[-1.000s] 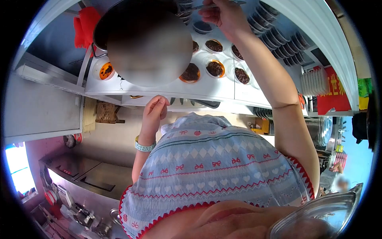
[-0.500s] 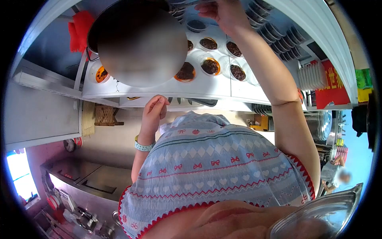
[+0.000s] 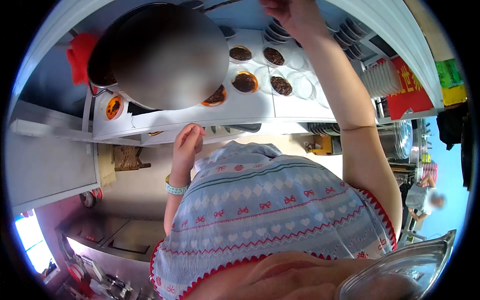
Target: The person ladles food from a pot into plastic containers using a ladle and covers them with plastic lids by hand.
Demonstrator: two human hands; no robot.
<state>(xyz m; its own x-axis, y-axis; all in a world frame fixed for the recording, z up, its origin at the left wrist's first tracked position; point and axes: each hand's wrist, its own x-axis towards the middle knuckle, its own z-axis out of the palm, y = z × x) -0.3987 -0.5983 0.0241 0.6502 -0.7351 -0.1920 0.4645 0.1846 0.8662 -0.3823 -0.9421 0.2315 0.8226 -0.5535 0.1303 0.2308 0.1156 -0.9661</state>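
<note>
My right hand [image 3: 290,15] is at the top edge with curled fingers. A long thin utensil [image 3: 220,5] runs from the big dark pot [image 3: 100,60] towards it; the grip itself is partly cut off. A blurred round patch hides most of the pot. Below the pot, my left hand [image 3: 189,139] is closed in front of the counter edge, with nothing visible in it. Clear cups with dark chunky sauce, one [image 3: 245,82] ringed by orange oil, stand in rows on the white counter [image 3: 200,116]. Another cup [image 3: 114,107] at the left holds less dark sauce over orange oil.
Clear cups [image 3: 302,86] without sauce stand near my right forearm. Stacked containers [image 3: 347,37] and white lids [image 3: 381,79] are at the upper right. A red cloth [image 3: 80,57] hangs left. Another person [image 3: 421,200] is far right. A wooden stool [image 3: 127,158] stands below the counter.
The view has shifted, so the pot and cups appear further left. My right hand has moved slightly right and up relative to the cups. My left hand keeps its closed pose.
</note>
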